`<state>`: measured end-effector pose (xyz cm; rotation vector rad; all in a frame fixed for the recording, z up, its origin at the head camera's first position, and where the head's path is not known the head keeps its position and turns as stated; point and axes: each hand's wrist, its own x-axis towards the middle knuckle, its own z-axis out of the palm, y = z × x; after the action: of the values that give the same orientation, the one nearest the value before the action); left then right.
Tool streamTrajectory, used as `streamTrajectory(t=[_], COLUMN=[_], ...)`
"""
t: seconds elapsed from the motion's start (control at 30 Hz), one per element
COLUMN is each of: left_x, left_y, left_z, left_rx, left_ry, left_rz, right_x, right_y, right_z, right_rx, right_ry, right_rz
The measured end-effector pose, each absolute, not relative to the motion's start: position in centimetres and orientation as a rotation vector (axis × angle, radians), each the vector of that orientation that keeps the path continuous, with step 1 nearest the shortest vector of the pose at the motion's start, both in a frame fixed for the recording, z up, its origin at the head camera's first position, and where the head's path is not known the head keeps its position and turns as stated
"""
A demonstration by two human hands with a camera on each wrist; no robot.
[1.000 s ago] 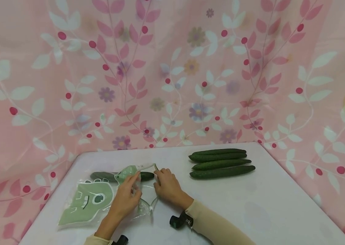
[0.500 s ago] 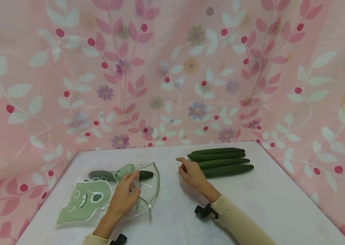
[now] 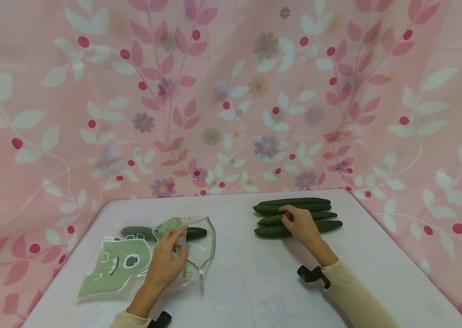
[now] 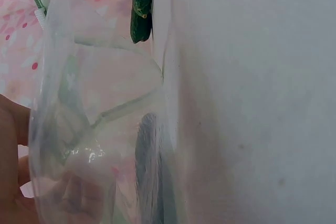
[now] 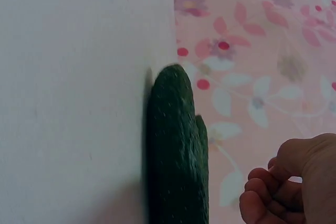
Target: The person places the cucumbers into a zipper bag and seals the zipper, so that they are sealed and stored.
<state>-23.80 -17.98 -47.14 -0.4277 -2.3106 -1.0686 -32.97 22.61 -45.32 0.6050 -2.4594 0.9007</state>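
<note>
A clear plastic bag with green trim and a green cartoon face lies at the left, one cucumber inside it. My left hand pinches the bag's film near its mouth; in the left wrist view the bag stands up from the table around the cucumber's tip. At the right, my right hand hovers over a group of several cucumbers, fingers loosely bent and holding nothing. The right wrist view shows those fingers apart from the nearest cucumber.
The white table spreads between the bag and the cucumber group and in front of them. Behind its back edge hangs a pink curtain with leaves and flowers. Black wrist cameras sit at both sleeves.
My right hand has left the bag's mouth and moved right, over the cucumber group. My left hand has stayed on the bag.
</note>
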Motion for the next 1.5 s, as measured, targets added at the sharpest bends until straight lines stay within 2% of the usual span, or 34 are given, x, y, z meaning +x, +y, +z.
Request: streamTrajectory(t=[0.5,0.77,1.17,1.5], left_x=[-23.8,-23.7,-23.7,-23.8], left_y=[-18.1,-18.2,-18.1,-18.0], left_z=[-47.4,-47.1,-47.4,-47.2], left_rx=[-0.422,-0.422,-0.431,-0.421], left_ry=[-2.304,-2.309,-2.306,-2.328], left_rz=[-1.051,-1.037,-1.062,-1.055], right_x=[-34.0,-34.2,-34.3,-34.5], right_y=[31.2,35.8,37.7,38.7], right_z=[-43.2,-43.5,-45.6,-46.9], right_rx=[0.592,0.618,0.643,0.666], right_ry=[-2.773,-2.896,-2.997,-2.930], right_rz=[0.738,0.717,0.665,0.839])
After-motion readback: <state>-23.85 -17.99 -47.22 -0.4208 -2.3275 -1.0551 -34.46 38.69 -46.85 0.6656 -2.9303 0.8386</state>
